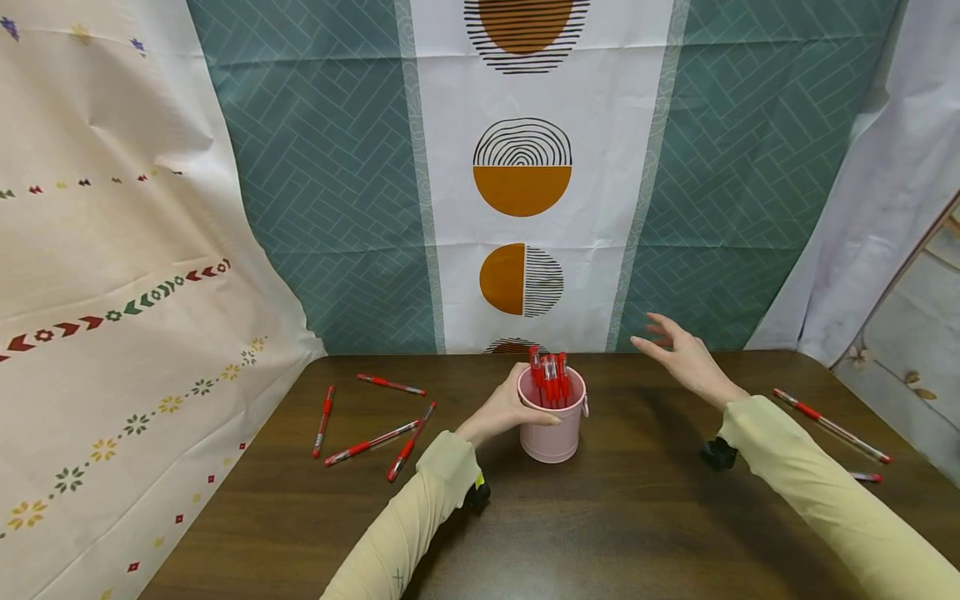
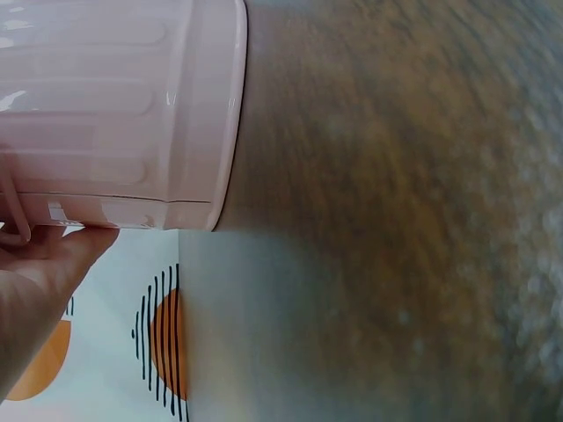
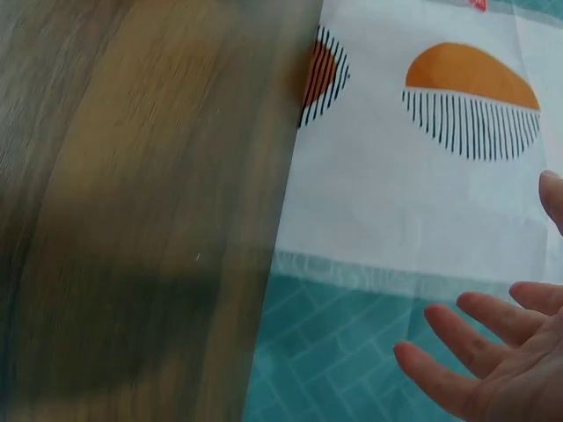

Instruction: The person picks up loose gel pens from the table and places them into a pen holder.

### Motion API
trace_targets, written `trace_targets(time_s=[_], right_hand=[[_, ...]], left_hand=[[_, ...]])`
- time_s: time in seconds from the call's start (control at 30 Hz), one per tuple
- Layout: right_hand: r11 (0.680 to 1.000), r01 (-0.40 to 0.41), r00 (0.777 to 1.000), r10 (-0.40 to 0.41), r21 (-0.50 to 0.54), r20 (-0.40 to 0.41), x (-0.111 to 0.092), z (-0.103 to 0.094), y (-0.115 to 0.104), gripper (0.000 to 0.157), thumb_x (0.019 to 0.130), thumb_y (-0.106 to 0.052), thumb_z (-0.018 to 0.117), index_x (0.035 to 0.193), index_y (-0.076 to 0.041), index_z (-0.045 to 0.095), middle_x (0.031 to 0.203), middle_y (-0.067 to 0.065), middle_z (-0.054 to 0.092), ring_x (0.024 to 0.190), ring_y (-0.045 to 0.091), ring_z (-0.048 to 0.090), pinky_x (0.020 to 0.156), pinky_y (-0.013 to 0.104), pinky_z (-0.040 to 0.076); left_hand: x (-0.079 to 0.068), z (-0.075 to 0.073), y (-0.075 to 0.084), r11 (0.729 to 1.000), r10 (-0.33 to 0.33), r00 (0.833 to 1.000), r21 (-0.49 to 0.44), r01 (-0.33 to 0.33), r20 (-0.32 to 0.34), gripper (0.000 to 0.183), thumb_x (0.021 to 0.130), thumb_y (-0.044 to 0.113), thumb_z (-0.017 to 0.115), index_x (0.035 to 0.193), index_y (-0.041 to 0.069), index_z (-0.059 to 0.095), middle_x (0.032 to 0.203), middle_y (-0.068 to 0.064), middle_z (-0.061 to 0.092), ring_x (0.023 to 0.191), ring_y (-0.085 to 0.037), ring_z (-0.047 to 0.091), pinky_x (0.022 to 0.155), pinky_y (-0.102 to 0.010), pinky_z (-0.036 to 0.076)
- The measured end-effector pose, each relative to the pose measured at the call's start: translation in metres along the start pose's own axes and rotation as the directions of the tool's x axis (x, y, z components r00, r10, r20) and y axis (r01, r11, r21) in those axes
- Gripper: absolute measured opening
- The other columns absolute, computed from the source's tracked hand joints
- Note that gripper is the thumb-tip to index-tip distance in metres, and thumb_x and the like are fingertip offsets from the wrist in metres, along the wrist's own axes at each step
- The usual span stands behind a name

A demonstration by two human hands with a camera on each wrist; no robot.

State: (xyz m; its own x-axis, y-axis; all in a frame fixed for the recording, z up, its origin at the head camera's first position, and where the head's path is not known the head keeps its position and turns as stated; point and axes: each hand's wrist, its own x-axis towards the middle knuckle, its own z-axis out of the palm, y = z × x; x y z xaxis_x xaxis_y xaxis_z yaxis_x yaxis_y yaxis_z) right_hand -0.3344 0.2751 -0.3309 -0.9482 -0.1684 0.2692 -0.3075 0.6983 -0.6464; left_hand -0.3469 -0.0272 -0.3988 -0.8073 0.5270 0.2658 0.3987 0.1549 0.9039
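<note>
The left hand (image 1: 506, 410) grips the pink, round, ribbed bucket (image 1: 551, 440) at its left side, thumb along the near rim, and the bucket stands upright on the dark brown wooden surface (image 1: 600, 529). The right hand (image 1: 686, 360) hangs above the surface, fingers spread, holding nothing. A bunch of slim red-and-clear pens (image 1: 551, 382) stands in the bucket, their tops above the rim.

The bucket could tip if the left hand pulled on the rim, and the upright pens might spill. The tight bunch could block another pen pushed in from above. On the right, a sleeve (image 1: 825, 500) partly covers a short-looking pen (image 1: 867, 477); a low sweep of that arm could knock it or the long slanting pen (image 1: 832, 427) over the nearby right edge. On the left, two slanting pens, one (image 1: 372, 442) and another (image 1: 412, 442), lie so near each other that a grasp might catch both.

The far edge runs close to the hanging patterned cloth (image 1: 360, 292), which limits reach behind the bucket. More room lies toward the person and between the bucket and right sleeve.
</note>
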Motion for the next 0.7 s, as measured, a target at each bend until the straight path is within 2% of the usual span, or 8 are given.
trace_targets(time_s=[0.2,0.37,0.57,0.7], right_hand=[[0.998,-0.038,0.999,0.039,-0.044,0.018,-0.006,-0.011,0.015,0.08,0.089,-0.051,0.047,0.144,-0.004,0.011,0.137,0.028,0.026,0.119,0.044,0.032,0.086,0.058,0.032],[0.993,-0.061,0.997,0.065,-0.103,0.03,-0.011,-0.021,0.03,0.083,0.089,-0.051,0.046,0.142,0.001,0.009,0.136,0.033,0.023,0.117,0.048,0.031,0.085,0.059,0.032],[0.979,-0.101,0.99,0.115,-0.175,0.076,-0.017,-0.032,0.05,0.089,0.09,-0.052,0.043,0.139,0.009,0.002,0.137,0.037,0.013,0.118,0.053,0.022,0.089,0.062,0.025],[0.97,-0.11,0.988,0.131,-0.216,0.086,-0.019,-0.039,0.063,0.09,0.09,-0.052,0.043,0.138,0.012,0.001,0.135,0.04,0.011,0.118,0.055,0.019,0.089,0.062,0.022]], left_hand=[[-0.001,-0.001,-0.001,1.0,-0.013,1.0,0.001,0.013,0.01,0.076,0.066,0.022,0.081,0.125,0.016,0.034,0.118,0.003,0.045,0.104,-0.013,0.047,0.086,-0.031,0.04],[-0.002,-0.002,0.001,1.0,-0.014,1.0,0.002,0.014,0.012,0.075,0.067,0.023,0.08,0.125,0.016,0.034,0.118,0.003,0.045,0.105,-0.014,0.047,0.086,-0.032,0.04],[-0.002,-0.001,0.0,1.0,-0.016,1.0,-0.001,0.016,0.013,0.075,0.067,0.022,0.08,0.125,0.016,0.034,0.118,0.002,0.045,0.105,-0.014,0.047,0.086,-0.032,0.04],[-0.002,-0.001,0.002,1.0,-0.016,1.0,-0.001,0.016,0.014,0.074,0.066,0.021,0.081,0.124,0.015,0.035,0.118,0.002,0.046,0.105,-0.014,0.047,0.086,-0.031,0.04]])
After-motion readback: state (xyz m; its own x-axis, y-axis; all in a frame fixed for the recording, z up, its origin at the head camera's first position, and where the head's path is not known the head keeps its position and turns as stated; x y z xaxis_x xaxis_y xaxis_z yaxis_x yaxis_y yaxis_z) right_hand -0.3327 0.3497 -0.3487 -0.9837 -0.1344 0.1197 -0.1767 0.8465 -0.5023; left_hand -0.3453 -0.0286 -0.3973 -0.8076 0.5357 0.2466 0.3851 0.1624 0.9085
